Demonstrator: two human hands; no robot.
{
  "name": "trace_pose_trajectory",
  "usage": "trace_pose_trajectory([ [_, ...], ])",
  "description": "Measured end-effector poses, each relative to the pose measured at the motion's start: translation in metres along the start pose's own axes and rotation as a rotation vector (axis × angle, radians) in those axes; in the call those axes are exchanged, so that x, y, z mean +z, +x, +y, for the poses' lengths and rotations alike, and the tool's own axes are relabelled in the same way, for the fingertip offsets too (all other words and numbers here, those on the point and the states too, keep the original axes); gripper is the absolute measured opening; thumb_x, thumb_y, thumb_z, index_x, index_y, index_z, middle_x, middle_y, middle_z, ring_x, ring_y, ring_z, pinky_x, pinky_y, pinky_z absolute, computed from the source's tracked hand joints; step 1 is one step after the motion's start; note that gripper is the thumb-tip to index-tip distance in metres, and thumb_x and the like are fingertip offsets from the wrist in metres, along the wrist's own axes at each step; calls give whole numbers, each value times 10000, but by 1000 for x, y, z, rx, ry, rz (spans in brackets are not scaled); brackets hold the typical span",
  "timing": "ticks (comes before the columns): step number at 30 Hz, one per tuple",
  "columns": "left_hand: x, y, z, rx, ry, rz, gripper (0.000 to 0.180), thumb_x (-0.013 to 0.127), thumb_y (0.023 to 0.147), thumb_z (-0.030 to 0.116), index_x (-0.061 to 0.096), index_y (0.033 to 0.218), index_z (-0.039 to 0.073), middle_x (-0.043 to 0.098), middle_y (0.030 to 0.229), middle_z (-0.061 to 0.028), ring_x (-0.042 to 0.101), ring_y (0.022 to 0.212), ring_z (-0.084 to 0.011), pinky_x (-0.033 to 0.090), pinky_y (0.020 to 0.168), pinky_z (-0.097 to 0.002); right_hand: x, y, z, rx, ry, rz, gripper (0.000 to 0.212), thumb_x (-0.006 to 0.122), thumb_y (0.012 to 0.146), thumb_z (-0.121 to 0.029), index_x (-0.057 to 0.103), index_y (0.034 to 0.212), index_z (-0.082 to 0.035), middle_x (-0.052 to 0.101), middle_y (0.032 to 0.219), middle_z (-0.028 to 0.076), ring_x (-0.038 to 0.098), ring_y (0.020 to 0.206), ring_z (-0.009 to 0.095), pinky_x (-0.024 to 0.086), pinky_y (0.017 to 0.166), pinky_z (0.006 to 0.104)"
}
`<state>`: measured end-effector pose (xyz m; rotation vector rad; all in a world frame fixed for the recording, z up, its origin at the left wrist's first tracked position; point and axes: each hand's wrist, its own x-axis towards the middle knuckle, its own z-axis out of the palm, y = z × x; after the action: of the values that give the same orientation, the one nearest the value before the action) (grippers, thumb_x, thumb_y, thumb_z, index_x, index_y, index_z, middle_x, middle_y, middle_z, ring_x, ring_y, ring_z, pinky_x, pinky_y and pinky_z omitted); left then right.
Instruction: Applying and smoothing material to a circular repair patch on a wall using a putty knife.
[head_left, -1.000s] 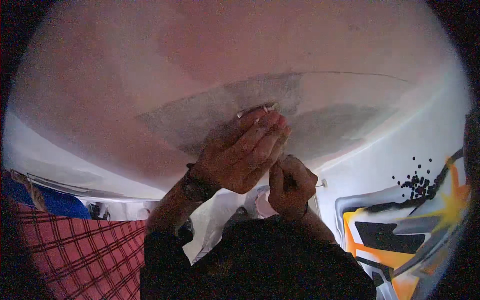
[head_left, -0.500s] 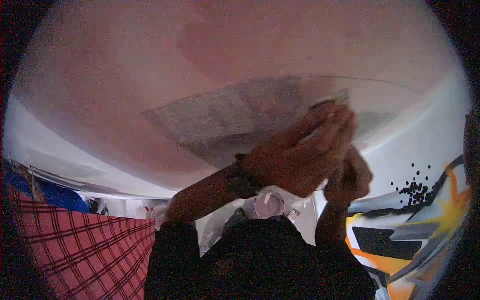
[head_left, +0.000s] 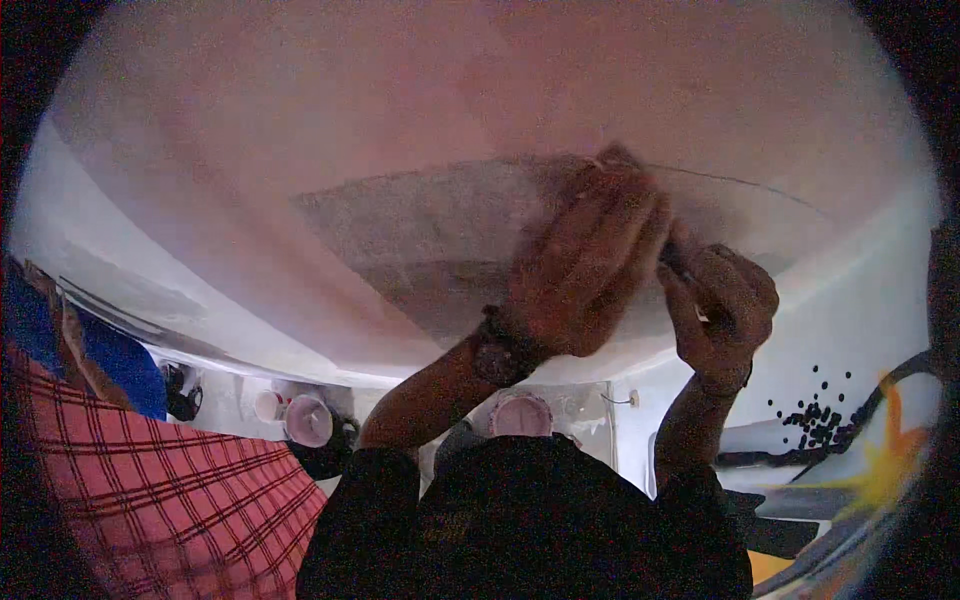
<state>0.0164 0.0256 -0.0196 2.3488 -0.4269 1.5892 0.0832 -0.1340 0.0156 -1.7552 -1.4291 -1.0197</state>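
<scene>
Both my hands are raised to a pinkish ceiling surface (head_left: 430, 90) with a rough grey patch (head_left: 400, 225) bounded by a thin curved line. My left hand (head_left: 590, 265), with a dark band at its wrist, is closed against the patch. A small, blurred brownish edge (head_left: 620, 155) shows at its fingertips; I cannot tell what it is. To its right and slightly lower is my right hand (head_left: 730, 305), its fingers bent together in a pinch. Something dark (head_left: 676, 262) shows by those fingertips, too unclear to name.
At the left hangs red checked fabric (head_left: 170, 500), with a person's arm and blue clothing (head_left: 120, 360) behind it. Below are a pinkish bucket (head_left: 522, 415) and another round pink-white container (head_left: 310, 422). A wall painted in black, grey, yellow and orange (head_left: 840, 430) stands right.
My left hand has moved left and up over the patch. The right hand has moved up and right, away from the left. More containers show below as the view has shifted.
</scene>
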Motion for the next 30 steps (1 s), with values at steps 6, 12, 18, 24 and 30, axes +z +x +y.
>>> trace_pose_trajectory([
  [6,-44,-19,-25,-43,223,168,399,602,746,34,592,1144,0,545,1201,-182,499,1140,-391,387,985,-516,38,25,-24,-28,168,-225,371,721,718,-77,639,1079,-70,687,891,120,647,671,242,518,636,332],
  [12,-80,-91,-6,-125,417,-47,365,584,763,22,606,1127,16,568,1195,-146,510,1154,-352,386,977,-537,72,-15,-66,94,491,-365,359,681,768,-162,623,1118,-107,640,751,106,595,575,263,480,527,355],
  [18,-102,-136,1,-335,586,-544,354,540,780,-14,617,1119,56,581,1200,-109,534,1147,-283,308,1054,-493,50,-69,-52,327,581,-616,303,671,796,-141,634,1094,-97,625,743,122,614,594,239,487,549,342],
  [24,-117,-186,33,-735,624,-240,342,594,835,149,584,1169,77,627,1112,-110,591,1054,-301,349,1024,-488,24,-131,-44,674,678,-489,324,650,805,-64,606,1125,-37,663,933,178,665,764,212,522,677,304],
  [30,-51,-134,99,-315,-75,-755,532,576,803,277,479,1277,56,409,1391,-135,385,1281,-316,297,1048,-510,14,-162,-63,615,763,-727,347,648,785,-35,593,1127,-20,664,925,186,672,783,212,533,684,309],
])
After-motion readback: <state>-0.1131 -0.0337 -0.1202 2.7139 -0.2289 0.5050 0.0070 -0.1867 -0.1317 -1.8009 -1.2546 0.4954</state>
